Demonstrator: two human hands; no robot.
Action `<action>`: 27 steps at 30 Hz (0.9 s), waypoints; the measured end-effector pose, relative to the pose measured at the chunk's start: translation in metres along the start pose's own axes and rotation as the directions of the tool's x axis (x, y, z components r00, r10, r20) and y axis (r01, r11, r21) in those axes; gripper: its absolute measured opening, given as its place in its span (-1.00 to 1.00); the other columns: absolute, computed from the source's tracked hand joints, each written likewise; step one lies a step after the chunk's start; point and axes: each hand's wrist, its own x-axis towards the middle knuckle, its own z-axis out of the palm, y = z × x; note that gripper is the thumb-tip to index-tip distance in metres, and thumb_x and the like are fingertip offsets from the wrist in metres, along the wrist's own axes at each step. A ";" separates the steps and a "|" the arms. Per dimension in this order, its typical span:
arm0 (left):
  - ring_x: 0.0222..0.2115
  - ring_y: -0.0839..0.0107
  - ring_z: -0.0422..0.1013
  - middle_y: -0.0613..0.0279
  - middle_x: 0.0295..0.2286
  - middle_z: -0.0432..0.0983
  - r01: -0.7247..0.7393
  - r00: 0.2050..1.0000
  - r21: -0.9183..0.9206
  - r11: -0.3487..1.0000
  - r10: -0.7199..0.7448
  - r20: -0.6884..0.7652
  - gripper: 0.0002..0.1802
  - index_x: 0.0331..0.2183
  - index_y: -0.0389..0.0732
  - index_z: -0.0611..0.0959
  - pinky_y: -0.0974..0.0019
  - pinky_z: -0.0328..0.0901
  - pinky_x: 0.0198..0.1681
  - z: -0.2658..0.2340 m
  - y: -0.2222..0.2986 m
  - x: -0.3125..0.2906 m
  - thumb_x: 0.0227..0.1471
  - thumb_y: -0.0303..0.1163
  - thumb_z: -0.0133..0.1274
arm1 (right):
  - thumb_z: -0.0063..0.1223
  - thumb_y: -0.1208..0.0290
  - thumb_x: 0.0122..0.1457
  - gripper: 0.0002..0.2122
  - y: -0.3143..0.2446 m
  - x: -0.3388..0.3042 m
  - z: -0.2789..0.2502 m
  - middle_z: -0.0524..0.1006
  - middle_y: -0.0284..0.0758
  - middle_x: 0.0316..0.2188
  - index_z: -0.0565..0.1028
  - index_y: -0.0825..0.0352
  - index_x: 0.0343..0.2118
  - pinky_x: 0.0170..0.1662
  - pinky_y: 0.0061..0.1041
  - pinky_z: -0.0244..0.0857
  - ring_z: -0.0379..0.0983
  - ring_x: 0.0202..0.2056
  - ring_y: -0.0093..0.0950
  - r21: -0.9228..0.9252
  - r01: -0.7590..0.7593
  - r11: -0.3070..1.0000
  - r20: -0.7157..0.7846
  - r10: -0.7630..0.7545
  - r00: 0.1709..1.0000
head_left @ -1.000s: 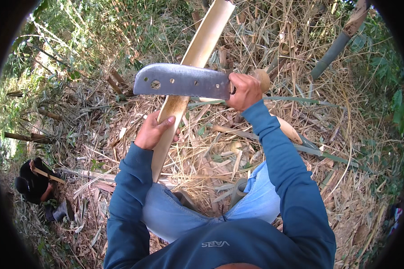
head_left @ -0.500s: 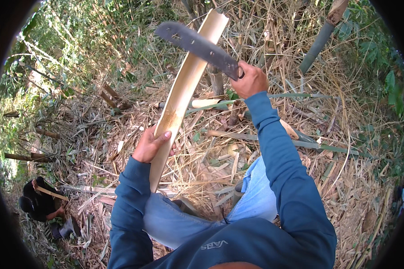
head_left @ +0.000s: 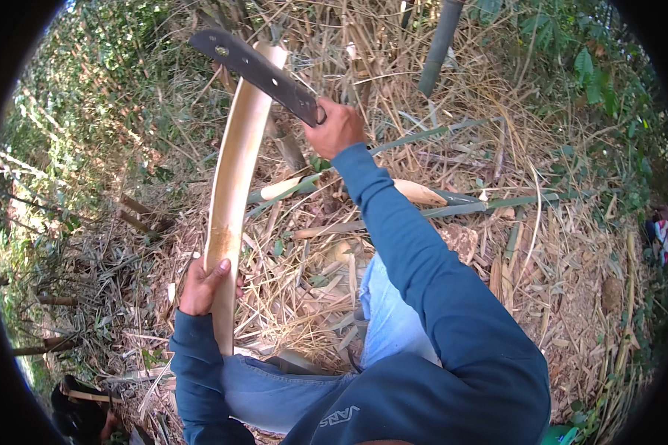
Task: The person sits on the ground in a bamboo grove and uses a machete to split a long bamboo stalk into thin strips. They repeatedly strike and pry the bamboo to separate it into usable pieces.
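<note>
A long split bamboo piece, pale and hollow on its inner face, stands tilted away from me, its lower end by my left thigh. My left hand is closed round its lower part, thumb on the inner face. In my right hand is a machete with a dark, broad blade pierced by several holes. The blade crosses the bamboo near its far end; whether it touches the wood I cannot tell. My right fingers wrap the handle and mostly hide it.
Dry bamboo leaves and chips cover the ground. Cut green bamboo poles lie ahead of my knees. A thick bamboo stem rises at the far right. Another person in dark clothing is at the lower left, beside a pale strip.
My view has turned, so the scene sits differently. The machete blade, blurred before, is now sharp and still lies across the bamboo's far part. Both hands keep their holds.
</note>
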 end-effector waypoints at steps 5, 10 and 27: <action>-0.62 0.41 0.47 0.12 -0.57 0.52 0.030 1.000 -0.007 1.000 -0.030 0.007 -0.65 -0.19 -0.38 0.45 0.38 0.42 -0.55 -0.003 -0.001 0.005 0.13 -0.27 0.04 | 0.19 0.22 -0.07 -0.79 0.010 0.005 -0.006 0.54 -0.21 -0.61 0.56 0.25 -0.44 -0.48 -0.26 0.31 0.49 -0.56 -0.20 -0.048 0.015 0.999 -0.010 -0.016 1.000; -0.60 0.36 0.45 0.07 -0.55 0.49 0.008 1.000 -0.021 1.000 -0.008 0.007 -0.64 -0.18 -0.40 0.43 0.33 0.38 -0.53 0.001 -0.001 0.008 0.12 -0.30 0.04 | 0.21 0.20 -0.09 -0.78 0.018 0.005 -0.001 0.55 -0.20 -0.60 0.55 0.24 -0.46 -0.41 -0.26 0.37 0.52 -0.52 -0.19 -0.008 -0.121 0.993 0.052 0.121 0.991; -0.59 0.31 0.48 0.07 -0.56 0.50 0.055 0.998 -0.131 0.990 -0.059 -0.022 -0.64 -0.19 -0.37 0.44 0.29 0.42 -0.54 -0.011 -0.002 0.003 0.08 -0.31 0.10 | 0.22 0.20 -0.13 -0.79 -0.003 -0.007 0.005 0.53 -0.20 -0.63 0.51 0.20 -0.51 -0.43 -0.26 0.34 0.51 -0.53 -0.22 -0.057 0.276 0.959 0.133 -0.267 0.954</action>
